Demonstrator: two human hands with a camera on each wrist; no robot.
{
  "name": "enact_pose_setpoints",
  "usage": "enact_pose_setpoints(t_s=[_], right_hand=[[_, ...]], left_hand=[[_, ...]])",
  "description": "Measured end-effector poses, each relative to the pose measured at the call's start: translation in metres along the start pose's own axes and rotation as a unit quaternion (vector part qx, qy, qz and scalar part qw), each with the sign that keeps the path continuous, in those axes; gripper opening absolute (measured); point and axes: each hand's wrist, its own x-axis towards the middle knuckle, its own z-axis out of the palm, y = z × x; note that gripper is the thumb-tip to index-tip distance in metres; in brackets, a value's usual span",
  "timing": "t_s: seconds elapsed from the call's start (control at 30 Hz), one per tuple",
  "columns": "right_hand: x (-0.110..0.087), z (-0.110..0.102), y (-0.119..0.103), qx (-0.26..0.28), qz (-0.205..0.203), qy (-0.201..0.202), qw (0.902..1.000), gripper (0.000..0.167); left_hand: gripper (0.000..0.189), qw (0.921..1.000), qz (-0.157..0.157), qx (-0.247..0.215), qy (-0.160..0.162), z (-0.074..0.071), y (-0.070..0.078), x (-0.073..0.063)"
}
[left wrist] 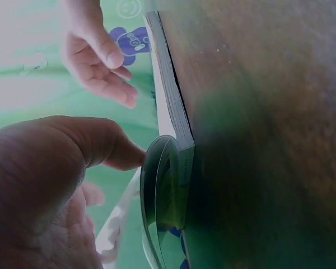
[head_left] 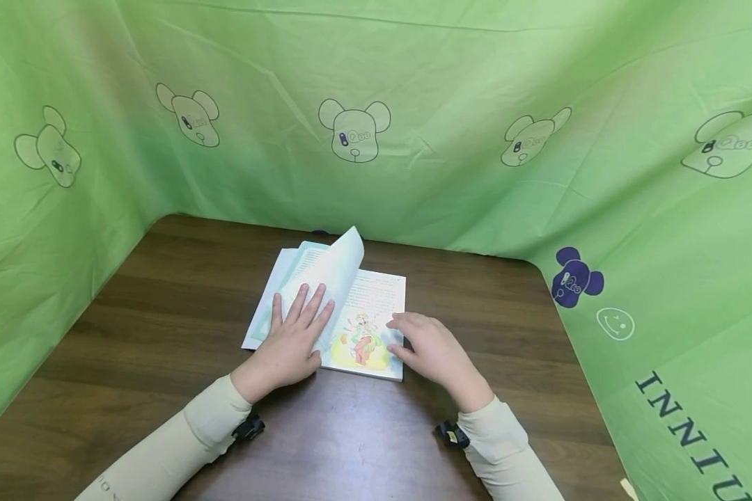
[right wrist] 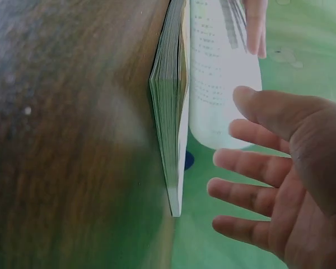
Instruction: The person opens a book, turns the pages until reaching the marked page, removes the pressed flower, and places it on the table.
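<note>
An open book [head_left: 376, 296] lies on the table, its right page printed with text and a colourful figure. My left hand [head_left: 290, 346] rests with spread fingers on the left-hand pages, one of which [head_left: 349, 254] curls up at its top. In the left wrist view, the thumb [left wrist: 120, 148] touches the bent pages near the spine. Over the book's right edge is my right hand [head_left: 435, 348], its fingers loosely extended. The right wrist view shows that hand [right wrist: 291, 179] apart from the page block [right wrist: 169, 95], with nothing in its fingers.
The brown wooden table [head_left: 163, 306] surrounds the book. A green curtain [head_left: 439, 188] printed with bear heads hangs behind the table and along both sides. A black wrist device [head_left: 248, 426] sits at the left cuff, and another device [head_left: 452, 435] at the right.
</note>
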Motion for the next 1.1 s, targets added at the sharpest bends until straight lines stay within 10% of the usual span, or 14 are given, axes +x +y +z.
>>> enact_pose_setpoints(t_s=[0.43,1.1], right_hand=[[-0.0053,0.0039,-0.0003,0.035,0.012,-0.126,0.9914,0.075],[-0.0093,0.0070,0.0015,0.060,0.004,-0.172,0.9832,0.090]], left_hand=[[0.075,0.9988,0.007,-0.022,-0.043,-0.0013,-0.0061,-0.0006],[0.068,0.9936,-0.037,-0.056,-0.090,-0.0040,-0.0078,0.0003]])
